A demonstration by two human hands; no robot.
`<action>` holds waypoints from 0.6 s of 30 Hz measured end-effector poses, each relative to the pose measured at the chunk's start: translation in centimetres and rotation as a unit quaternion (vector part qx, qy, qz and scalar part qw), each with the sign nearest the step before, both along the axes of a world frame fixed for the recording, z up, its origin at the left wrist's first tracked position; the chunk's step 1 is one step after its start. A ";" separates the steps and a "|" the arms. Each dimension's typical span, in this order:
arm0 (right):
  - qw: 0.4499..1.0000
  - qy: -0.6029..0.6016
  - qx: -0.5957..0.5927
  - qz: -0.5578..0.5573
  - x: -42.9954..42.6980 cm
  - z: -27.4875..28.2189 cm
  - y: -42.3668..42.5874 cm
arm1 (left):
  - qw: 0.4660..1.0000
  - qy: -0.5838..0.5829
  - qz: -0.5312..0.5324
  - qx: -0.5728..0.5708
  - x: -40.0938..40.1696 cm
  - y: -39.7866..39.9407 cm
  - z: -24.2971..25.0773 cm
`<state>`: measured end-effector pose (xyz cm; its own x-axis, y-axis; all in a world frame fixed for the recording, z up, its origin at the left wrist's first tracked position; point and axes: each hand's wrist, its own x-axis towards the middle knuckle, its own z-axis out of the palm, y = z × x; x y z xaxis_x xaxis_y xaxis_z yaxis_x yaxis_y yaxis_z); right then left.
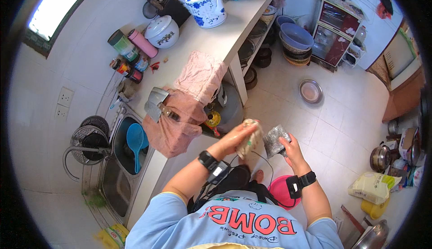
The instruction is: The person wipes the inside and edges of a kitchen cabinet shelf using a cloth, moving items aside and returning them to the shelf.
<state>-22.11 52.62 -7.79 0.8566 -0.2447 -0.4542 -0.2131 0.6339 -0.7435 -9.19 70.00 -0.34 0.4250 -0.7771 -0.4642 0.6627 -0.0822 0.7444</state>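
In my left hand (239, 137) is a crumpled, light patterned cloth (251, 139), held in front of my body above the floor. Close to its right, my right hand (294, 150) grips a flat, silvery, textured piece (275, 140), whose exact kind I cannot tell. A small gap shows between the two held things. On the counter's near edge, to the left, lie a pale pink cloth (199, 74) and a darker pink cloth (179, 127), with a metal cleaver (158, 104) resting on the darker one.
A double sink (116, 185) with a blue ladle (135, 137) is at the left. The counter (233, 34) bears a blue-and-white teapot (206, 9). A pink bucket (282, 190) stands by my feet, a metal bowl (311, 91) farther off on the floor. Pots and bags line the right side.
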 end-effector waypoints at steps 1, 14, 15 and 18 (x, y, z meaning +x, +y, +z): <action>1.000 -0.016 -0.006 -0.005 1.0 0.2 -1.2 | 1.000 -0.019 -0.003 -0.013 1.5 0.3 -0.2; 0.951 -0.079 -0.269 0.130 20.3 0.9 -14.0 | 0.738 -0.514 0.283 0.334 20.7 -3.5 0.8; 0.930 -0.097 -0.328 0.137 21.6 0.5 -14.6 | 0.737 -0.510 0.286 0.339 21.4 -3.9 0.8; 0.907 -0.117 -0.381 0.133 26.7 0.7 -17.7 | 0.680 -0.497 0.317 0.436 23.6 -5.0 0.7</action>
<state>4.63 34.93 -7.12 0.9827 -0.1815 -0.0374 -0.0625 -0.1344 -0.9890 14.39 65.01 0.38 0.9871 0.0948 0.1291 -0.0234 -0.7117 0.7021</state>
